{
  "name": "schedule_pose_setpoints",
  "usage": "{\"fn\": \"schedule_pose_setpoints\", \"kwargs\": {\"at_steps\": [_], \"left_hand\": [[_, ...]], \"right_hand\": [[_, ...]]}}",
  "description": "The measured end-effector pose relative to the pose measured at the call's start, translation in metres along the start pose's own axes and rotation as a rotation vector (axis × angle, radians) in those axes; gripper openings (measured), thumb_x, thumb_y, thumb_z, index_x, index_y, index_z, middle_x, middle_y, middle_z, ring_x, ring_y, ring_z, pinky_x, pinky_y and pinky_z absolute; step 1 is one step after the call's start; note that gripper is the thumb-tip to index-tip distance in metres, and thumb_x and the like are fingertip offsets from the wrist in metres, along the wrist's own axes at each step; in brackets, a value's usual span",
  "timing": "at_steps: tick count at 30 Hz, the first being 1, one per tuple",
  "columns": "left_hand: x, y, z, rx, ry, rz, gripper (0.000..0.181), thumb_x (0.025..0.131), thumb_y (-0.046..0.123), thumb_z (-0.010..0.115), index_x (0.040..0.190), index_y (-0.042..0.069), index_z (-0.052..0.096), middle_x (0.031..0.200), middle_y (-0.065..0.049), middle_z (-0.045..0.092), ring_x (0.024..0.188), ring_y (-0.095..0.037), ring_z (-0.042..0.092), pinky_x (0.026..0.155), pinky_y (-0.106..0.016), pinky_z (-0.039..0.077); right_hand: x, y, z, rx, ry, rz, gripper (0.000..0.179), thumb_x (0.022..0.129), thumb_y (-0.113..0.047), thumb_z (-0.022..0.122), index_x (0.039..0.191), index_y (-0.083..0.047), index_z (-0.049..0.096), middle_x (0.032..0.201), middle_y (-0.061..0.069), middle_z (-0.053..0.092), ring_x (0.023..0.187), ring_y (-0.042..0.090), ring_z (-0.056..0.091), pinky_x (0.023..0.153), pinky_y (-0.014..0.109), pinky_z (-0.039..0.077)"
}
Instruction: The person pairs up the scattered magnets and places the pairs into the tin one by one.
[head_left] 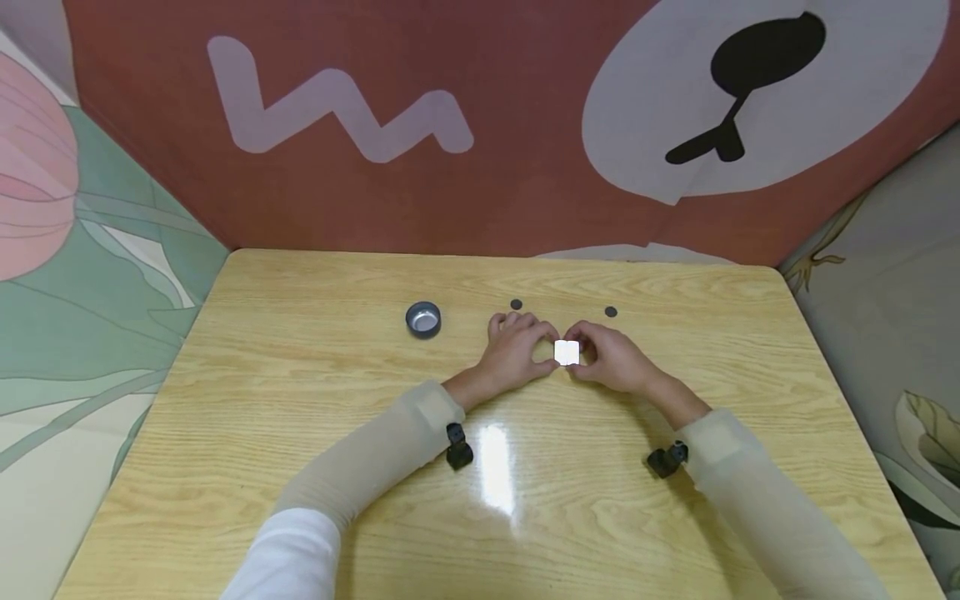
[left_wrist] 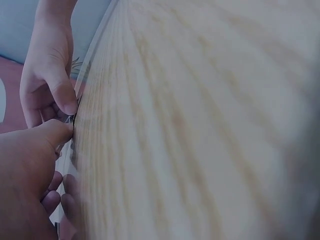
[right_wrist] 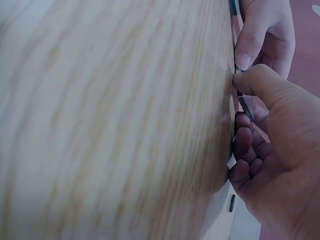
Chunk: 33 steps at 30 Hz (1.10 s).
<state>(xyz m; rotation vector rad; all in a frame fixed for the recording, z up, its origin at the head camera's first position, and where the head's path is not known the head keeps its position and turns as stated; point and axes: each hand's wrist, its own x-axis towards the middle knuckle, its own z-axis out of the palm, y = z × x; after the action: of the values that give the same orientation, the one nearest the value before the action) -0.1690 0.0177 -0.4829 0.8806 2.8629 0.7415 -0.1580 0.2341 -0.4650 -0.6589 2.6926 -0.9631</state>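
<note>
A small, flat, bright white square piece (head_left: pixel 566 352) with a line down its middle lies between the two hands, low over the table or on it. My left hand (head_left: pixel 513 352) pinches its left edge between thumb and index finger, the other fingers spread to the left. From the other side, my right hand (head_left: pixel 617 358) holds the right edge the same way. Seen edge-on in the right wrist view, a thin shiny metallic piece (right_wrist: pixel 245 106) shows by the right hand's fingers. Glare hides the square's surface, so its kind is unclear.
Two small dark discs (head_left: pixel 516 304) lie beyond the hands, one behind each. A small round dark-rimmed metal dish (head_left: pixel 423 320) stands left of the left hand. The wooden table (head_left: pixel 315 433) meets a red patterned wall at its far edge.
</note>
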Motion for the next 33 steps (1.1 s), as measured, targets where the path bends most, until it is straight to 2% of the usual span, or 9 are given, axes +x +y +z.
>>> {"fn": "schedule_pose_setpoints", "kwargs": {"at_steps": [12, 19, 23, 33], "left_hand": [[-0.001, -0.002, -0.003, -0.002, -0.021, -0.001, 0.036, 0.093, 0.046, 0.073, 0.122, 0.025, 0.069, 0.115, 0.004, 0.061, 0.111, -0.019, 0.049, 0.111, -0.052, 0.023], [-0.001, -0.005, -0.017, -0.053, -0.021, -0.02, 0.034, 0.098, 0.041, 0.067, 0.125, 0.021, 0.068, 0.119, -0.001, 0.062, 0.116, -0.022, 0.05, 0.106, -0.049, 0.031], [-0.002, -0.006, -0.025, -0.034, -0.02, -0.024, 0.033, 0.099, 0.042, 0.065, 0.126, 0.022, 0.067, 0.123, -0.001, 0.061, 0.117, -0.022, 0.051, 0.104, -0.049, 0.033], [-0.004, -0.006, -0.042, 0.019, -0.01, 0.002, 0.04, 0.101, 0.041, 0.064, 0.133, 0.018, 0.062, 0.141, -0.003, 0.056, 0.134, -0.026, 0.046, 0.113, -0.054, 0.029]], "right_hand": [[0.001, 0.003, 0.002, -0.018, 0.002, -0.014, 0.031, 0.086, -0.008, 0.081, 0.113, -0.003, 0.067, 0.093, 0.004, 0.064, 0.08, 0.016, 0.055, 0.071, 0.031, 0.047], [0.002, 0.003, 0.001, -0.025, -0.002, -0.013, 0.032, 0.085, -0.008, 0.081, 0.112, -0.002, 0.067, 0.092, 0.003, 0.064, 0.078, 0.016, 0.053, 0.069, 0.031, 0.046], [0.001, 0.003, 0.002, -0.026, 0.0, -0.006, 0.032, 0.085, -0.009, 0.081, 0.112, -0.002, 0.067, 0.09, 0.003, 0.063, 0.076, 0.016, 0.052, 0.067, 0.031, 0.045], [0.0, 0.003, 0.003, -0.028, 0.008, -0.008, 0.031, 0.085, -0.009, 0.081, 0.111, -0.001, 0.067, 0.09, 0.003, 0.063, 0.077, 0.016, 0.052, 0.068, 0.031, 0.045]]}}
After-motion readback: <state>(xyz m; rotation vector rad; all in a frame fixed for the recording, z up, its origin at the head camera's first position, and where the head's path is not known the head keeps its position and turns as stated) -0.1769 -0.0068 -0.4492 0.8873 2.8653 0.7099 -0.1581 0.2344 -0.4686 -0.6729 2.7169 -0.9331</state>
